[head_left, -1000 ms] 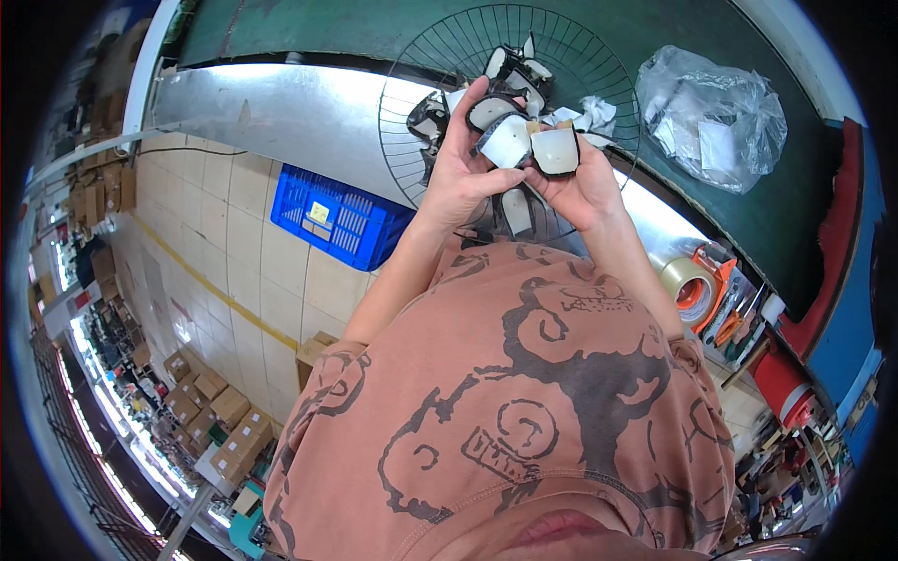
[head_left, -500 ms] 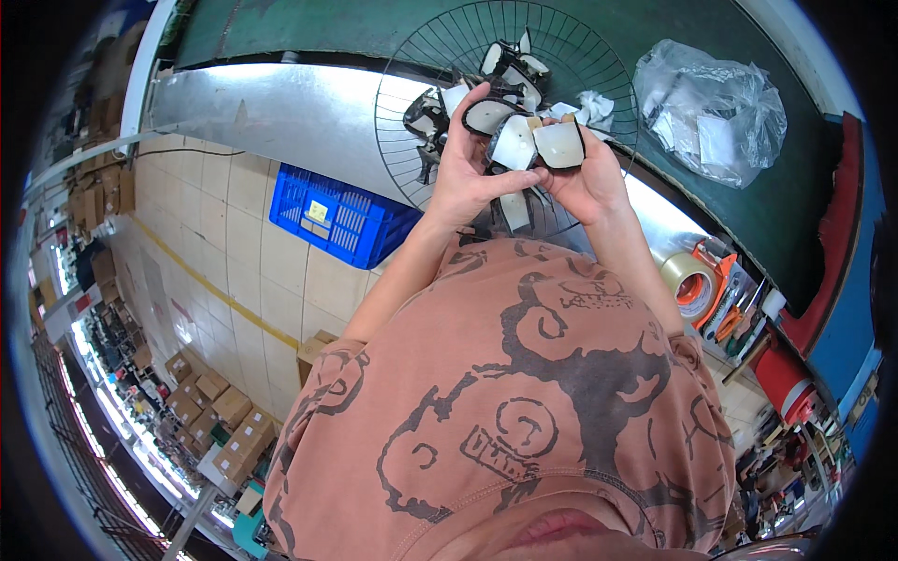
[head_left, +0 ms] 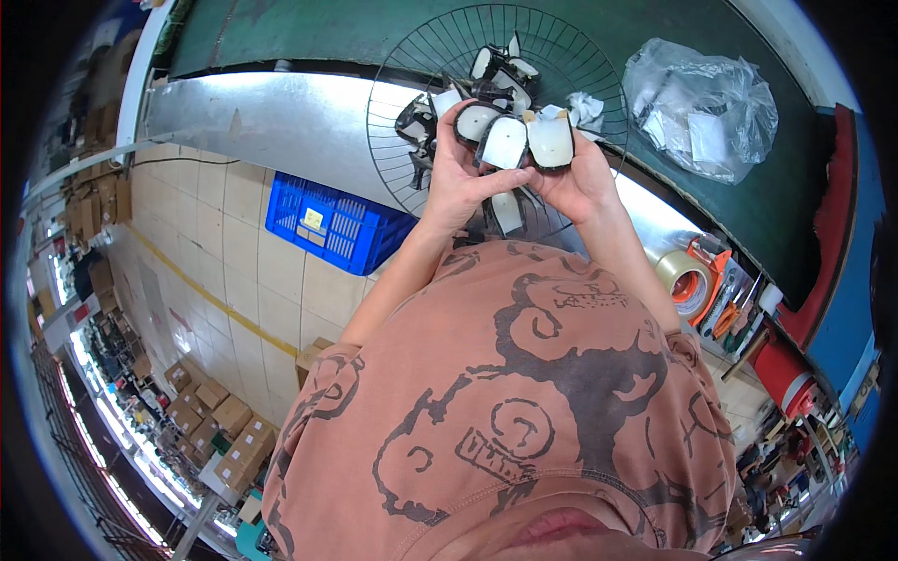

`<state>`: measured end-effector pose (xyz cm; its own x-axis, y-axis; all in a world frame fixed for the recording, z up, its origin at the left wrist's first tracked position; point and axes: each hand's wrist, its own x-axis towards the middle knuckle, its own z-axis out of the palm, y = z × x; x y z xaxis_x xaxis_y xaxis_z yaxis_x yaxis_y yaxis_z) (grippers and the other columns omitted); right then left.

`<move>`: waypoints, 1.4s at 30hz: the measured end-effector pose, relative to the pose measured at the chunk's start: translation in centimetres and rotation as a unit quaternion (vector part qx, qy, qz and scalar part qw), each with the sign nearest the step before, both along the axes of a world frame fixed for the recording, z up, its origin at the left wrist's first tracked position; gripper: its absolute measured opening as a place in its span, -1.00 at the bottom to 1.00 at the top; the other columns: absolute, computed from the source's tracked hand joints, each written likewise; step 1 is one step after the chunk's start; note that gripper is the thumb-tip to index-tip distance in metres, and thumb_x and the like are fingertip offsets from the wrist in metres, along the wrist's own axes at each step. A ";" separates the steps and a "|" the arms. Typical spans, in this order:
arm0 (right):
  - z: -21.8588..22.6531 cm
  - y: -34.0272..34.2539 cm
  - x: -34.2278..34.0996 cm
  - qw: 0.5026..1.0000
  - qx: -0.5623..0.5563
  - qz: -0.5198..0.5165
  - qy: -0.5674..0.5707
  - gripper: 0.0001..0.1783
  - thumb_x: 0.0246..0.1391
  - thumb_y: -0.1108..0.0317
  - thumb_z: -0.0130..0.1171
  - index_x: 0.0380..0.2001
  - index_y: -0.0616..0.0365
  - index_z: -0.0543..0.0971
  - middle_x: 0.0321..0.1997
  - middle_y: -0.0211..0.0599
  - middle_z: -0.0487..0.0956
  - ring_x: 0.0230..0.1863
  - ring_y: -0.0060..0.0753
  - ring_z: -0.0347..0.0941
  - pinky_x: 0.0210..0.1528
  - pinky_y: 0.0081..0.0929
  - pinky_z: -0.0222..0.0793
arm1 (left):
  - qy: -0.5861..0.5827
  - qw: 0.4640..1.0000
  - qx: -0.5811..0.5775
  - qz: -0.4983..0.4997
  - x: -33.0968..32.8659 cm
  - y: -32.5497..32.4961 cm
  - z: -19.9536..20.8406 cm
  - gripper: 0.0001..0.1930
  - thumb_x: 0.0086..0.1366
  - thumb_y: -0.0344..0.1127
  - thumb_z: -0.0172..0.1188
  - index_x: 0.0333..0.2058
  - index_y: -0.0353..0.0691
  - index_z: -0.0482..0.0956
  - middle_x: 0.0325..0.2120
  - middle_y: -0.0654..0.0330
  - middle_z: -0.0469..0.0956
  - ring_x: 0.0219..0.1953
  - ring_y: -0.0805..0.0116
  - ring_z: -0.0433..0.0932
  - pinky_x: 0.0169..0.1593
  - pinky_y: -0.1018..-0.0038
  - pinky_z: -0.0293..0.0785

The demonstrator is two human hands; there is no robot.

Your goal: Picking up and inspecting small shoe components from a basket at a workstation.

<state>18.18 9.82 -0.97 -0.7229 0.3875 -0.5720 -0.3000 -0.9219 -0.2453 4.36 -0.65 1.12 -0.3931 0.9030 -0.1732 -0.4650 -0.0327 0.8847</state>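
Several cupped black pieces with white faces are bunched between my hands above a round black wire basket (head_left: pixel 599 70). My left hand (head_left: pixel 458 182) is closed around a piece at the left (head_left: pixel 476 121) and a middle piece (head_left: pixel 505 143), its thumb stretched across below them. On the other side, my right hand (head_left: pixel 582 187) is closed on a squarish piece (head_left: pixel 551 144), whose white face points up. What the fingers do underneath is hidden. More black-and-white pieces (head_left: pixel 510 84) lie loosely in the basket, and one (head_left: pixel 506 212) shows below my hands.
A clear plastic bag (head_left: pixel 702 112) with white contents lies on the green tabletop (head_left: pixel 281 33) to the right. A blue crate (head_left: pixel 337 224) stands on the tiled floor at left. Tape rolls (head_left: pixel 685 280) and an orange-handled tool (head_left: pixel 725 320) sit near my right arm.
The held pieces have turned slightly in my hands, and the squarish one at right now stands more upright. Both hands keep their grip. The whole view has shifted a little.
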 end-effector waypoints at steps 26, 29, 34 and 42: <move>4.9 0.9 16.8 0.806 0.358 0.180 -0.436 -0.77 -0.05 0.34 0.32 -0.29 0.19 0.62 -0.46 -0.42 0.60 -0.45 -0.65 0.47 -0.52 -0.68 0.28 | 0.102 0.994 -0.002 0.035 -1.1 0.7 -0.1 -0.62 0.27 -0.59 0.15 -0.02 -0.24 0.20 -0.23 -0.16 0.61 -0.24 0.13 0.66 -0.07 0.29 0.60; 0.1 -0.5 17.1 0.739 0.401 0.273 -0.468 -0.76 0.00 0.32 0.31 -0.30 0.26 0.61 -0.46 -0.45 0.57 -0.51 -0.66 0.40 -0.47 -0.66 0.29 | 0.075 0.992 -0.034 0.096 -4.0 0.1 -2.5 -0.65 0.29 -0.52 0.17 0.01 -0.29 0.29 -0.27 -0.11 0.62 -0.27 0.13 0.67 -0.15 0.30 0.62; 2.4 1.5 15.8 0.622 0.474 0.351 -0.515 -0.66 -0.12 0.35 0.32 -0.19 0.16 0.66 -0.51 -0.47 0.51 -0.48 -0.70 0.35 -0.40 -0.62 0.29 | 0.002 0.990 -0.034 0.136 -7.4 -1.9 -4.0 -0.64 0.29 -0.50 0.17 0.01 -0.28 0.28 -0.29 -0.11 0.62 -0.27 0.11 0.67 -0.18 0.33 0.63; 0.8 12.3 7.1 0.661 0.639 -0.063 -0.389 -0.77 0.14 0.27 0.22 -0.21 0.17 0.63 -0.42 -0.43 0.63 -0.36 -0.57 0.51 -0.27 -0.59 0.39 | 0.023 0.978 0.012 0.209 -9.1 -3.5 -4.5 -0.66 0.29 -0.51 0.16 -0.02 -0.26 0.28 -0.23 -0.15 0.60 -0.19 0.00 0.66 -0.17 0.30 0.63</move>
